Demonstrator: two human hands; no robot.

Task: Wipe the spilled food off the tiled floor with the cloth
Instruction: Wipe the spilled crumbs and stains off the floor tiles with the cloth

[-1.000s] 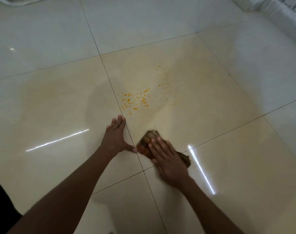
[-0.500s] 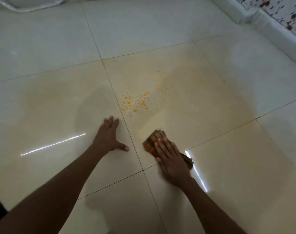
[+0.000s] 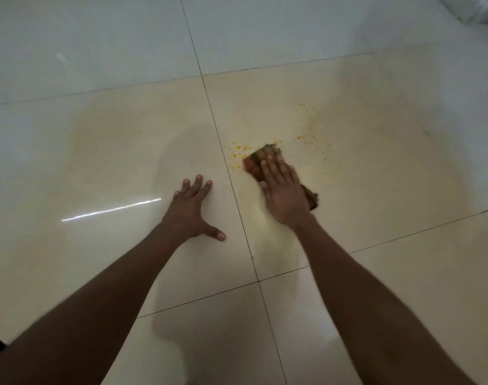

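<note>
A brown and orange cloth (image 3: 258,159) lies on the cream tiled floor (image 3: 376,176), and my right hand (image 3: 283,190) presses flat on it with straight fingers. Orange-yellow specks of spilled food (image 3: 238,150) lie just left of the cloth's front end. More specks (image 3: 305,138) are scattered to its right and further out. The cloth covers the middle of the spill. My left hand (image 3: 192,211) rests flat on the tile to the left of the dark grout line (image 3: 231,184), fingers spread.
A white skirting or ledge (image 3: 476,9) shows in the far right corner. A bright streak of reflected light (image 3: 109,209) lies on the tile left of my left hand. Glossy tiles spread on all sides.
My right hand has pushed the cloth forward into the orange specks, covering part of them. My left hand stays planted on the tile. The camera has moved closer.
</note>
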